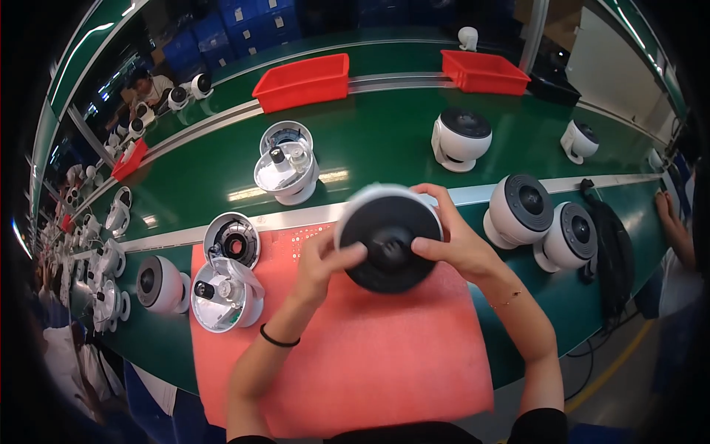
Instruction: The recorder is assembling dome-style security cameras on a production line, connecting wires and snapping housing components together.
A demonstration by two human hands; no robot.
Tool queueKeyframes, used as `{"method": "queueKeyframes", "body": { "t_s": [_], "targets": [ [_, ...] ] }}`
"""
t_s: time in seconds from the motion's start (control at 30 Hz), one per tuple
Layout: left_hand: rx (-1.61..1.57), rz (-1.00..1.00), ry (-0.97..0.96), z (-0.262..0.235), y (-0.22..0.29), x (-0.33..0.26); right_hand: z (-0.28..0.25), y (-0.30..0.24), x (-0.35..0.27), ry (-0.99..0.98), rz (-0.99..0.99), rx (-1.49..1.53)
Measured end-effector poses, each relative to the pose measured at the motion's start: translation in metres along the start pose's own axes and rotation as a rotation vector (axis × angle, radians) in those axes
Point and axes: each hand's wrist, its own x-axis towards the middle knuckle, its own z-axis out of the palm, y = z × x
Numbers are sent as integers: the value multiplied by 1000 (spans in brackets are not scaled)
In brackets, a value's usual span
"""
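A round white camera housing with a black front (390,270) is held up in front of me, slightly blurred. My left hand (319,265) grips its left side, the thumb lying on the black face. On the opposite side my right hand (464,240) is closed round the rim, its thumb also pressed on the front. Below lies a pink foam mat (370,348). At the mat's left edge sits an opened white camera housing (225,296), its inner parts exposed and its dark-lined half (233,240) tilted back.
Finished-looking white cameras (521,207) stand to the right beside a black bag (610,244); another camera (159,285) is at the left. On the green belt (370,140) are an opened housing (287,166) and more cameras (462,137). Red trays (303,81) line the back; people work at both sides.
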Motion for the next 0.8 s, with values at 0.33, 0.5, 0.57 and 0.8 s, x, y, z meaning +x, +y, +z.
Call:
{"method": "queueKeyframes", "body": {
  "t_s": [0.33,0.5,0.57,0.8],
  "targets": [
    [-515,169,475,15,12,52,34,4,10,310,-654,-825],
    [-671,397,364,10,6,65,43,-1,16,320,-725,-821],
    [-559,404,387,5,3,68,44,1,16,324,-714,-836],
    [-420,424,130,-10,-45,82,45,11,18,380,-754,-821]
  ]
}}
